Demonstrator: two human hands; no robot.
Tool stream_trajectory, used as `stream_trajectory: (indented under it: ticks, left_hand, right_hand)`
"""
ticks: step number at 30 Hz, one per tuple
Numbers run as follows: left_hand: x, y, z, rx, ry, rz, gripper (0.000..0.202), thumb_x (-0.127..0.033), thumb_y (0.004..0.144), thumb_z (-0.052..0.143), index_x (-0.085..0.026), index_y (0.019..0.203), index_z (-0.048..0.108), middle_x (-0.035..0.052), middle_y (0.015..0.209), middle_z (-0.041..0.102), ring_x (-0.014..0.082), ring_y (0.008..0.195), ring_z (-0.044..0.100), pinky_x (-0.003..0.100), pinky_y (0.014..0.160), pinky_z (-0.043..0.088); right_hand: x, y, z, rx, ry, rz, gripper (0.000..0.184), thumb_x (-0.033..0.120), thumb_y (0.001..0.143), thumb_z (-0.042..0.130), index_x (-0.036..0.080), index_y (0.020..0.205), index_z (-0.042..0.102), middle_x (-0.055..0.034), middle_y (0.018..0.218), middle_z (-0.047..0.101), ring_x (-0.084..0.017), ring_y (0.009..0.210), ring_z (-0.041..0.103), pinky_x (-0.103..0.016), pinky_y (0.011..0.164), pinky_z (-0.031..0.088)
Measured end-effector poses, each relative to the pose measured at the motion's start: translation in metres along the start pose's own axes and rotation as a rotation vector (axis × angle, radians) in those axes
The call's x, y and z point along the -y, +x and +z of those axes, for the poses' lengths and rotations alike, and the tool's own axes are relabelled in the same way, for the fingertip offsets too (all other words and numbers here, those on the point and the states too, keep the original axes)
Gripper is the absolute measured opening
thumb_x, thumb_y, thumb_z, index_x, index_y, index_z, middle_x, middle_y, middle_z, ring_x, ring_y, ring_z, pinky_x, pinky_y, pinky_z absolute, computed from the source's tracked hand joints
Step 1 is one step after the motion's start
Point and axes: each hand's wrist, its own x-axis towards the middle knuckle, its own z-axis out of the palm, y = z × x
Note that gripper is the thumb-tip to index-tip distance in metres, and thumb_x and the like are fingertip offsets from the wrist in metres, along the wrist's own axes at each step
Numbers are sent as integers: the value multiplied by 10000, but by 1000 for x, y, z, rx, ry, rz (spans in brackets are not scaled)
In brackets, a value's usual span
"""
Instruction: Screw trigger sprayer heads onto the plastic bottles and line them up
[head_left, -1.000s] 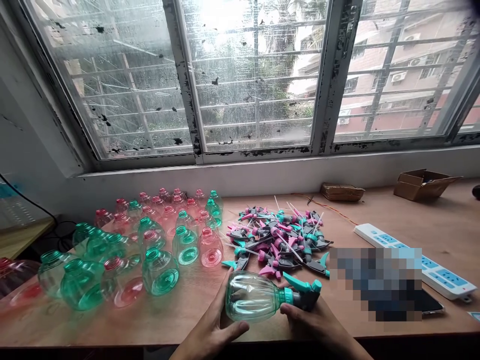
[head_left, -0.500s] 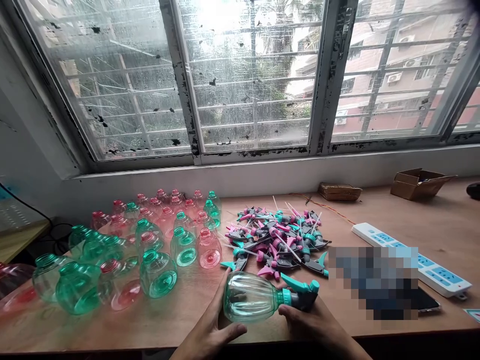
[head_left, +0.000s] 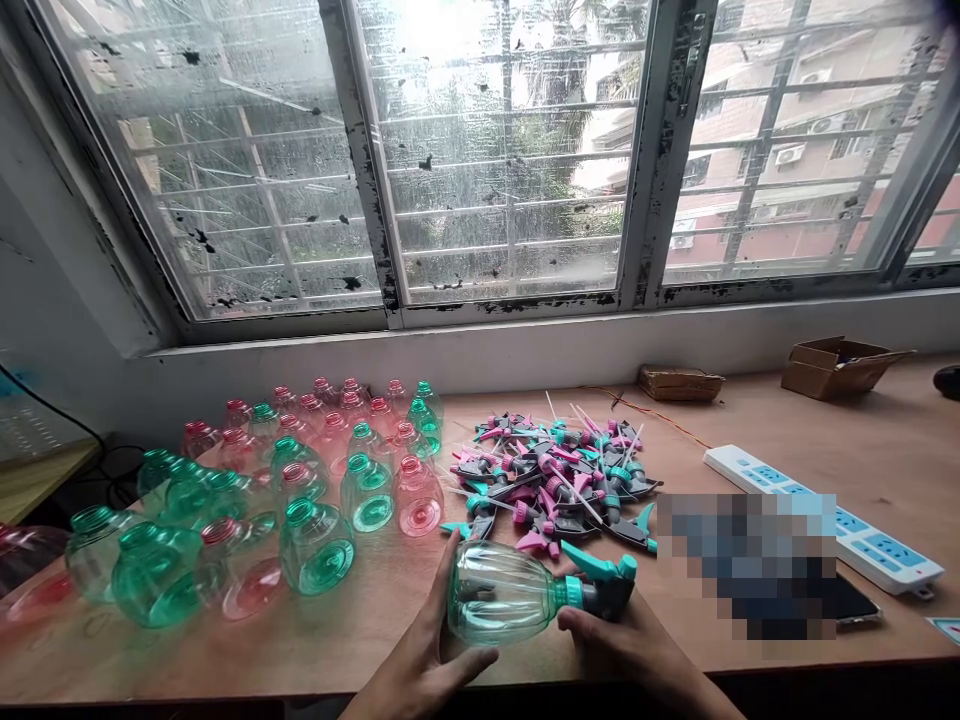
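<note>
A clear green spray bottle [head_left: 499, 595] lies on its side near the front edge of the wooden table [head_left: 862, 440]. My left hand [head_left: 424, 655] wraps round its body, thumb under the base. My right hand [head_left: 622, 640] grips the teal and grey trigger head [head_left: 604, 580] fitted on the bottle's neck. Just behind them lies a pile of pink and teal trigger heads [head_left: 559, 480] with white dip tubes. To the left stand several empty green and pink bottles [head_left: 300, 490].
A white power strip [head_left: 825, 520] lies at the right, with a blurred patch [head_left: 750, 565] in front of it. Two small cardboard boxes [head_left: 840, 365] sit by the wall under the barred window [head_left: 510, 150]. Black cables hang at the far left.
The view shifted slightly between the oldest frame and now. My hands and the bottle stay in nearly the same place; the left thumb has shifted a little along the bottle's base.
</note>
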Motion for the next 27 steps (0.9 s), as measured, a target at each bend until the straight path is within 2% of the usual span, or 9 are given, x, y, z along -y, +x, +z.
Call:
stream_trajectory:
  ticks: [6,14,17,22,27]
  left_hand:
    - [8,0,-5,1,-9,22,1059,-528,874,721,-338,1627,1,31,1748,70,332,1600,34,546,1297,33]
    - [-4,1,2,-22,-27,-5,1111,-422,882,743,-369,1611,-93,19,1748,67,301,1593,139,496,1303,93]
    - [-3,0,1,-10,-22,-3,1121,-413,875,750,-382,1607,-99,25,1739,139,313,1587,163,521,1299,95]
    - [5,-1,-6,-15,5,-10,1089,-530,843,748,-359,1625,9,24,1747,78,355,1598,-5,572,1291,50]
    - [2,0,-7,8,14,-11,1019,-532,877,712,-360,1626,41,10,1746,91,335,1601,27,541,1299,50]
  right_hand:
    - [0,1,-1,21,-6,8,404,478,744,881,192,1005,764,-12,785,676,-182,736,575,-303,696,477]
    - [-1,0,1,9,44,29,413,487,741,877,196,1000,740,31,679,613,-136,578,515,-266,552,441]
    - [1,0,2,19,27,28,397,498,746,869,194,972,750,14,709,641,-156,625,558,-280,600,470]
    - [4,-1,2,3,-29,2,417,511,741,862,199,1000,765,-42,875,719,-251,864,645,-351,790,521]
    - [4,-1,0,4,-56,16,470,531,725,865,202,1040,750,-40,890,729,-252,851,658,-362,800,528]
